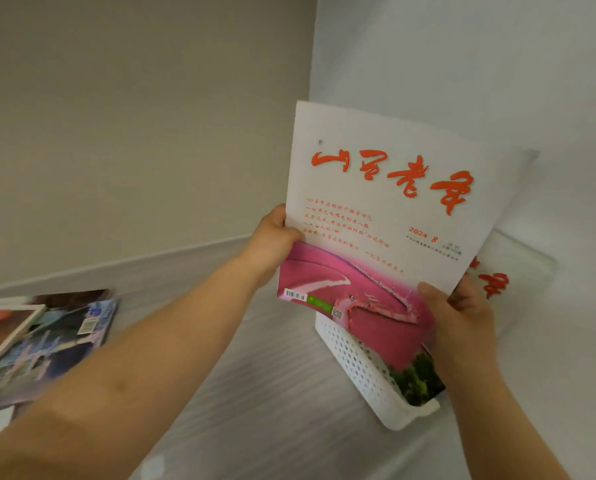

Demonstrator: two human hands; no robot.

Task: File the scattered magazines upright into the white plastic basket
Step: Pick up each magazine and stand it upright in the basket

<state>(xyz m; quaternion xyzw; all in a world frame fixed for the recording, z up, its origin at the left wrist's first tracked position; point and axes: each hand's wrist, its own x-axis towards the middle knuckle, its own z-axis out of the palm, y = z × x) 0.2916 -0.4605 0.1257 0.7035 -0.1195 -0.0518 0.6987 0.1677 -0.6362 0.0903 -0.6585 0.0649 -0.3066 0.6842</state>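
Note:
A white magazine [386,216] with red brush lettering and a pink photo across its lower half stands nearly upright, its bottom corner inside the white perforated plastic basket [362,368]. My left hand [272,244] grips its left edge, thumb on the cover. My right hand [459,320] holds its lower right edge. Behind it, a second magazine [497,282] with the same red lettering stands in the basket, mostly hidden.
Several magazines [47,341] lie flat and overlapping at the left edge of the pale surface. A grey wall rises behind, and a white wall or panel [497,64] stands close behind the basket at the right.

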